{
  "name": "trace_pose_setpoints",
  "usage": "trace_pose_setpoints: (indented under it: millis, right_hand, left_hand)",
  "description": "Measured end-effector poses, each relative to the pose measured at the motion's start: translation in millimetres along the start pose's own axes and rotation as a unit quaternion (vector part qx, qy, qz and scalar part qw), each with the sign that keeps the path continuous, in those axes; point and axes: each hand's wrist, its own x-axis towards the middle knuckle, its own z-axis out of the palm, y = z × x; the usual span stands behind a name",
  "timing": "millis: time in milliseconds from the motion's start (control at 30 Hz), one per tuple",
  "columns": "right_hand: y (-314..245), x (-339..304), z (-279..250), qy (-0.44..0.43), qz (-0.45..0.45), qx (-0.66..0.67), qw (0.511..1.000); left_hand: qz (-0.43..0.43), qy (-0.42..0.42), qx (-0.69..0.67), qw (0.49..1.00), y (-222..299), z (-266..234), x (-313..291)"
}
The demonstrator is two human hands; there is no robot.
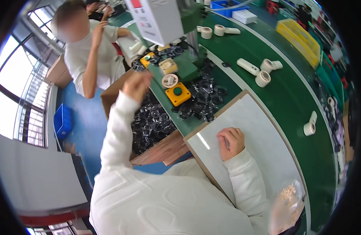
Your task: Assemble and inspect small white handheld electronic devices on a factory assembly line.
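Observation:
My left hand (137,85) is raised over the near edge of a cardboard box (161,149) filled with small black plastic parts (151,125). Motion smears its fingers, so their grip is unclear. Close to its right, a round white part (170,80) sits below a cream-coloured fixture (168,66) on the green bench. Beside that is a yellow button box (178,94) with a dark green button. My right hand (232,143) rests on a white board (251,129), fingers loosely curled in, with nothing seen in them.
A press column (192,41) with a white box-shaped head (155,19) stands at the bench. White handheld devices (249,66) lie on the green conveyor (282,102). A clear bag (288,199) of small tan pieces is at lower right. A co-worker (94,58) sits at upper left.

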Motion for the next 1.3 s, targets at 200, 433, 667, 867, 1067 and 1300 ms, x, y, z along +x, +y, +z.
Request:
trace_pose_setpoints:
  millis: [200,433,667,867,1067,1300]
  right_hand:
    - [-25.9,0.4,-33.5,0.018,0.098,0.262,0.96]
    - [-49.7,-80.8,-202.4,0.051,0.108,0.155,0.981]
    - [-19.4,-245.3,-278.4,0.258,0.411,-0.107,0.868]
    - [-15.1,-214.4,-221.3,0.155,0.408,-0.147,0.888]
    - [15.6,-219.2,-206.7,0.119,0.348,-0.18,0.912]
    - [45.9,-228.7,-227.3,0.216,0.417,0.026,0.882]
  left_hand:
    - [-0.126,-0.33,-0.412,0.84,94.8,40.4,-115.2]
    - [0.096,-0.473,-0.328,0.812,161.2,169.6,-23.8]
    - [0.174,-0.496,-0.111,0.843,264.8,419.2,11.1]
    - [0.143,-0.308,0.109,0.934,338.3,578.2,23.2]
    - [0.158,-0.366,0.021,0.917,314.9,538.2,52.7]
    - [0.355,-0.201,-0.116,0.906,231.2,377.6,64.6]
